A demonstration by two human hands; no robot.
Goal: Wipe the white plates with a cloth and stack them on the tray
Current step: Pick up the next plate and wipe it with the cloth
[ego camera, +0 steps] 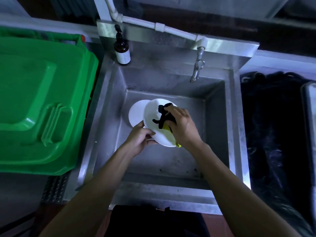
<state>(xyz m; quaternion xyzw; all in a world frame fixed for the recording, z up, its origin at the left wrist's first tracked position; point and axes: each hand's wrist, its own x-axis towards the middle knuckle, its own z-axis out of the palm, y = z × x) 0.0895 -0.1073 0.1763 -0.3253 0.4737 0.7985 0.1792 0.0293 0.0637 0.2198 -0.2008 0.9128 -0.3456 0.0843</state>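
Over the steel sink (pixel 109 117) my left hand (pixel 139 137) grips the lower left rim of a white plate (pixel 153 113), which is tilted toward me. My right hand (pixel 182 125) holds a black and yellow cloth (pixel 163 119) bunched against the plate's inner face. A second white plate (pixel 136 115) lies on the sink floor behind and to the left, partly hidden by the held one. No tray can be told apart in this view.
A brown pump bottle (pixel 121 48) stands on the sink's back left corner. The tap (pixel 196 69) hangs over the back of the basin. A large green plastic lid (pixel 39 100) lies to the left. A dark surface (pixel 270 125) lies to the right.
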